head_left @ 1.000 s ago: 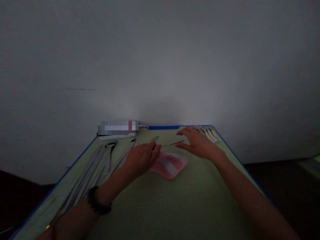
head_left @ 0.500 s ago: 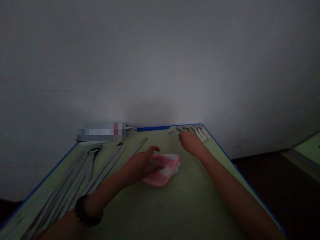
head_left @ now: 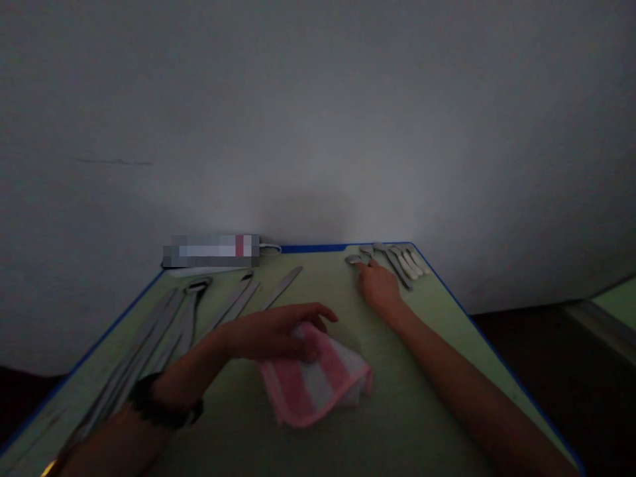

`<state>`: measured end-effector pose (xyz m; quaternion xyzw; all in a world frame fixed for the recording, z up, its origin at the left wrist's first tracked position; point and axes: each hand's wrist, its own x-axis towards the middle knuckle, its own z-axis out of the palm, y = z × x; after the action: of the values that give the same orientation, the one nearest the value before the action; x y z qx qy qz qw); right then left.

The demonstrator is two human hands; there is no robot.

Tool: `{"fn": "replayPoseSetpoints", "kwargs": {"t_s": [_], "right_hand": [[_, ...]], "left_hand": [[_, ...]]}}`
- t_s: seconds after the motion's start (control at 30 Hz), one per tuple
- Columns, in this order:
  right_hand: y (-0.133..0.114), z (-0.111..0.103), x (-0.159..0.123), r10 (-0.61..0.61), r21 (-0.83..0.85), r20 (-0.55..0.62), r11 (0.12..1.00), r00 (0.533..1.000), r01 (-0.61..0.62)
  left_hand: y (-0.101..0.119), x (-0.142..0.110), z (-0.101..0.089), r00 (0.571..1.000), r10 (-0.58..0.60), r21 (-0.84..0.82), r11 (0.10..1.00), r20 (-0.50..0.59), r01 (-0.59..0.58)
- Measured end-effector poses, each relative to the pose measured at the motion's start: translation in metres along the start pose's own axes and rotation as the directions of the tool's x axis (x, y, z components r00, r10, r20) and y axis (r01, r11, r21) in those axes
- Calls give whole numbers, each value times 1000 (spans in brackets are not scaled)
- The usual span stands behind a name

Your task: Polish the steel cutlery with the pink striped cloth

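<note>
Your left hand (head_left: 278, 331) grasps the pink-and-white cloth (head_left: 318, 381) at the lower centre of the frame. Your right hand (head_left: 380, 285), right of centre, has its fingertips at 1 spoon (head_left: 352, 259); whether you grip it, I cannot tell. A knife (head_left: 284, 286) lies left of centre.

Pink-and-white striped cloth (head_left: 318, 387) with pink edging (head_left: 301, 423) in my left fingers (head_left: 322, 309), my black bracelet (head_left: 152, 407), silver-grey knife (head_left: 283, 286), grey spoon (head_left: 353, 259), off-white-handled cutlery (head_left: 409, 267), pale green tabletop (head_left: 402, 411), blue rim (head_left: 313, 249), grey wall (head_left: 318, 119).
</note>
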<state>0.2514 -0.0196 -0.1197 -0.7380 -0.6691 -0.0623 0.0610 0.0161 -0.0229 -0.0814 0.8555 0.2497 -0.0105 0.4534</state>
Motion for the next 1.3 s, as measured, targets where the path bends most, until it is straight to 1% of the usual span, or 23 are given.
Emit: {"fn": "replayPoseSetpoints", "kwargs": {"t_s": [0.03, 0.07, 0.1, 0.17, 0.23, 0.3, 0.37, 0.43, 0.63, 0.73, 0.97, 1.13, 1.3], "right_hand": [[1, 0, 0, -25, -35, -12, 999, 1000, 25], [1, 0, 0, -51, -62, -22, 997, 998, 49], [2, 0, 1, -68, -80, -29, 995, 997, 65], [3, 1, 3, -65, -87, -30, 994, 997, 62], [4, 3, 5, -44, -83, -44, 996, 998, 40], [6, 5, 6, -25, -78, -78, 997, 997, 19], [7, 6, 6, -16, -70, -103, 998, 995, 9], [8, 7, 7, -9, -65, -106, 998, 994, 3], [9, 6, 8, 51, -64, -60, 996, 997, -54], [9, 6, 9, 65, -59, -30, 996, 997, -67], [12, 8, 9, 93, -75, -78, 992, 993, -99], [11, 9, 9, 73, -78, -81, 994, 994, -79], [10, 10, 8, 41, -81, -73, 996, 996, -47]], "left_hand": [[-2, 4, 2, 995, -11, 88, 996, -100, 20], [-4, 7, 4, 978, -21, 180, 982, -207, 59], [-7, 11, 7, 958, -19, 264, 960, -285, 98], [-9, 15, 11, 928, 20, 413, 899, -373, 147], [-8, 16, 15, 908, 89, 525, 837, -410, 155], [-4, 14, 18, 908, 149, 585, 802, -392, 121], [-1, 12, 20, 931, 177, 599, 799, -319, 53], [1, 11, 22, 948, 181, 590, 808, -262, 9], [-1, 8, 21, 961, 164, 578, 816, -223, -5], [-1, 6, 20, 964, 155, 570, 822, -218, -4], [-8, 3, 19, 955, 182, 549, 835, -232, -26], [-16, 3, 17, 953, 193, 522, 852, -235, -44], [-16, 2, 14, 952, 195, 514, 856, -235, -49]]}}
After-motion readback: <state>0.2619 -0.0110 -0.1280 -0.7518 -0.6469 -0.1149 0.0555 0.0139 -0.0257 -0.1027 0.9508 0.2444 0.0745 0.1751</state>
